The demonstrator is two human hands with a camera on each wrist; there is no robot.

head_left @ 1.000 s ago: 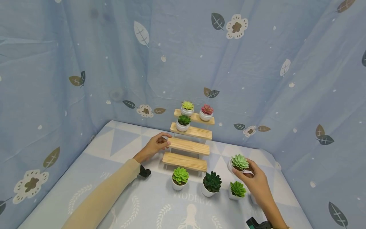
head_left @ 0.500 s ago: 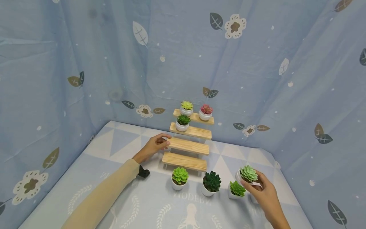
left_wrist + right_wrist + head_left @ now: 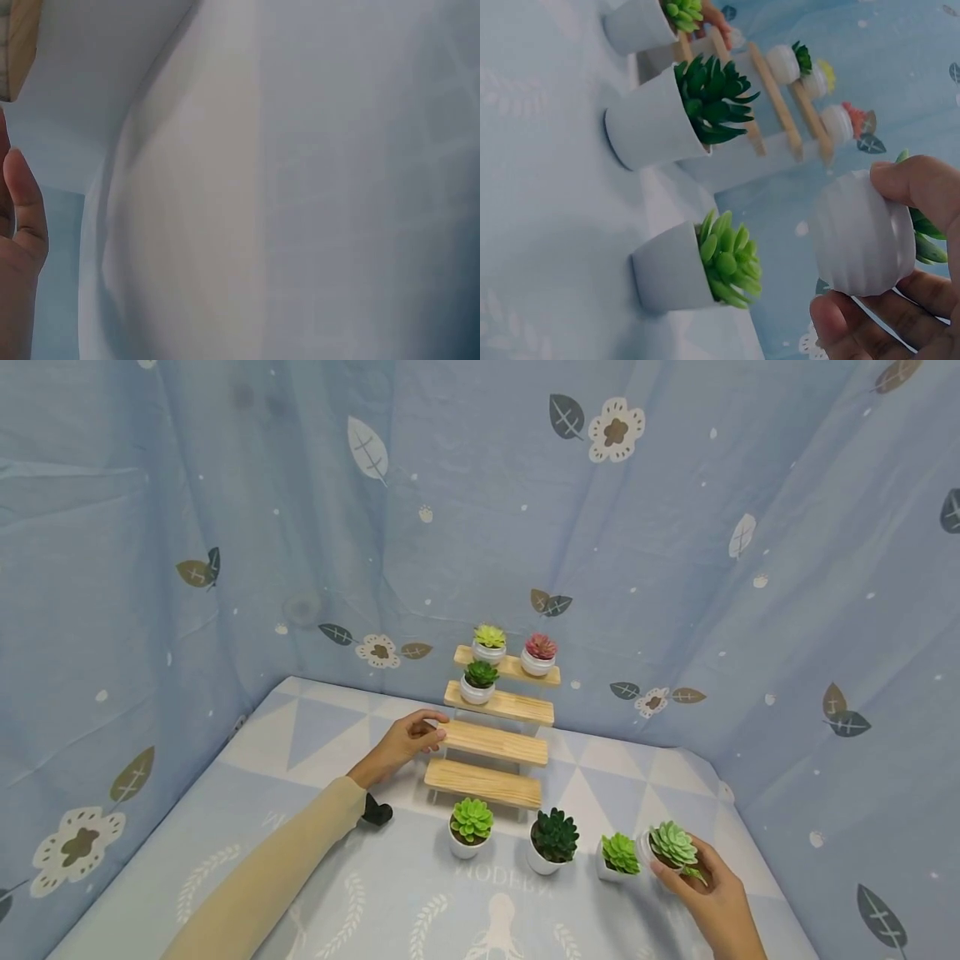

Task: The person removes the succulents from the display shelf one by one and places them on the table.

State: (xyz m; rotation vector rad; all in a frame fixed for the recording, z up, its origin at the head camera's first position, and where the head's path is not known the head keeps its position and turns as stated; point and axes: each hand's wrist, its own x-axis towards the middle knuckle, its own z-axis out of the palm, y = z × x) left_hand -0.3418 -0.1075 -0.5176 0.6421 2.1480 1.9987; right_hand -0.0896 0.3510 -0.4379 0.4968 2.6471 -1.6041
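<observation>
In the head view my right hand [image 3: 712, 893] holds a pale green potted succulent [image 3: 672, 845] by its round white pot. The right wrist view shows that pot [image 3: 862, 236] ribbed and raised, thumb on one side and fingers curled on the other. My left hand [image 3: 405, 742] grips the left end of a step on a wooden tiered stand [image 3: 491, 742]. In the left wrist view, my left hand [image 3: 19, 217] has its fingertips right at the plank's end [image 3: 16, 49]. The stand's upper steps bear a yellow-green succulent [image 3: 490, 643], a red succulent [image 3: 539, 655] and a dark green succulent [image 3: 478, 682].
Before the stand are a bright green succulent [image 3: 470, 827], a dark green succulent [image 3: 552, 841] and a small light green succulent [image 3: 618, 857] in white pots. Green leaf tips [image 3: 696, 875] show under the right hand. A blue printed curtain [image 3: 480, 527] stands behind the table.
My right hand has carried the pale green succulent right and toward me, past the small light green succulent. The left hand has stayed at the stand.
</observation>
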